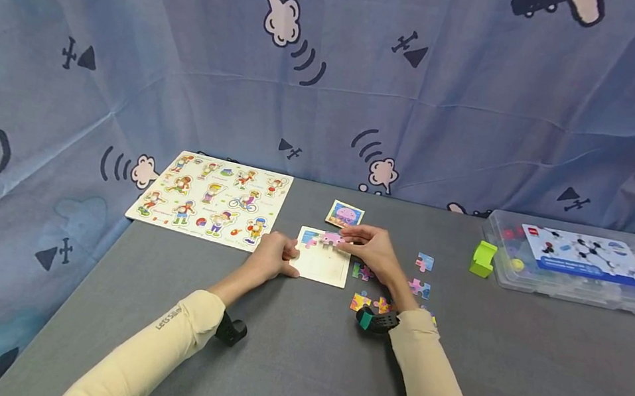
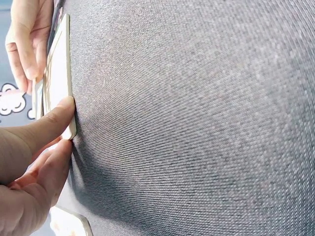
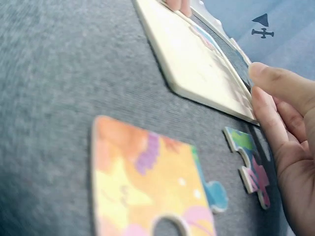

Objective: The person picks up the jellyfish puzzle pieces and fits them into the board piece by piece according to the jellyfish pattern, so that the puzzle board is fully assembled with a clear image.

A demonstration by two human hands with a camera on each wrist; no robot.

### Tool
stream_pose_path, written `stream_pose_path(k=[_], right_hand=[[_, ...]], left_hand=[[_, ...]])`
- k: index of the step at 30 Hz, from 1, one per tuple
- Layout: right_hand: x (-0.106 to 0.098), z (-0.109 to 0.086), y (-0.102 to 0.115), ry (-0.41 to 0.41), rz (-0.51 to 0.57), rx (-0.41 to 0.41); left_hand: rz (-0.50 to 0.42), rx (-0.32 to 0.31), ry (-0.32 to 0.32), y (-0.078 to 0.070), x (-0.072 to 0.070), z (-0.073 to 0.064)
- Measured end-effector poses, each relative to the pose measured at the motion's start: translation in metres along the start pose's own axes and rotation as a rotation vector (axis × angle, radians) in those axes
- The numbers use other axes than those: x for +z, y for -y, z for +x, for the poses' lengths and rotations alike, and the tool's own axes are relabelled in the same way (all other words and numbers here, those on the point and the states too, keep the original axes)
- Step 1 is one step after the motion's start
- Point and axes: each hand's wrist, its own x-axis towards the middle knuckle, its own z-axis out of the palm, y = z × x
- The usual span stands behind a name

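Observation:
A small pale wooden puzzle tray point(image 1: 323, 269) lies in front of me. My left hand point(image 1: 272, 255) grips its left edge, thumb and fingers pinching the corner in the left wrist view. Over the tray's top row, my right hand point(image 1: 372, 252) holds a pink jigsaw piece point(image 1: 331, 239) by its right end. Left of that, a blue and pink jigsaw piece point(image 1: 308, 240) sits in the tray's upper left corner. In the right wrist view, the right thumb and fingertips are at the tray's far edge; the pink piece is largely hidden there.
Loose jigsaw pieces, including a yellow-orange one point(image 3: 147, 182) and a green and pink one point(image 3: 250, 164), lie right of the tray. Behind it is a small picture card point(image 1: 345, 215). A sports-figure board point(image 1: 211, 201) lies left; a green block point(image 1: 483, 258) and plastic box point(image 1: 582, 290) stand right.

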Motion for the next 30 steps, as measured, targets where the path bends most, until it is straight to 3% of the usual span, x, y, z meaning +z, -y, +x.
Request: stream_pose_path(k=[18,30], right_hand=[[0.013,0.006,0.002,-0.026,-0.156,-0.045],[0.02,0.008,0.014,-0.038,-0.362,-0.044]], left_hand=[[0.012,0.006,0.011,0.0,-0.001,0.0],[0.013,0.005,0.011,-0.001,-0.001,0.0]])
